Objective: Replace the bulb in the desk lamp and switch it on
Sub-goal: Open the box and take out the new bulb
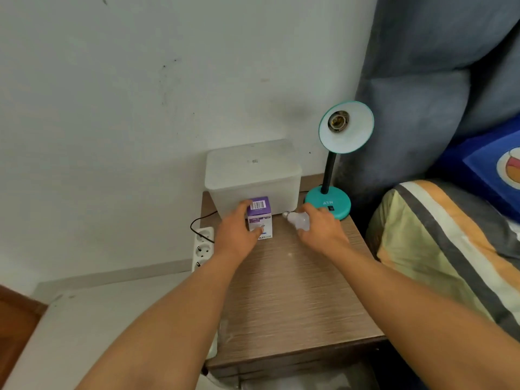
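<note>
"ATN" on lamp base (327,203), barcode — bulb box (259,213)

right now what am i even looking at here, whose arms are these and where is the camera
There is one picture, taken by a wide-angle camera worn on a person's head, looking forward and down. That is why two bare arms reach in from the bottom: they belong to the wearer. No machine is involved.

The surface is a small wooden bedside table against a white wall, with a bed to the right. On it stand a white lidded plastic bin and a teal desk lamp, whose shade faces the camera and shows an empty socket.

The left hand grips a small purple and white bulb box standing on the table. The right hand holds a white bulb low over the table, its metal screw base pointing left.

A white power strip sits left of the table.
</note>
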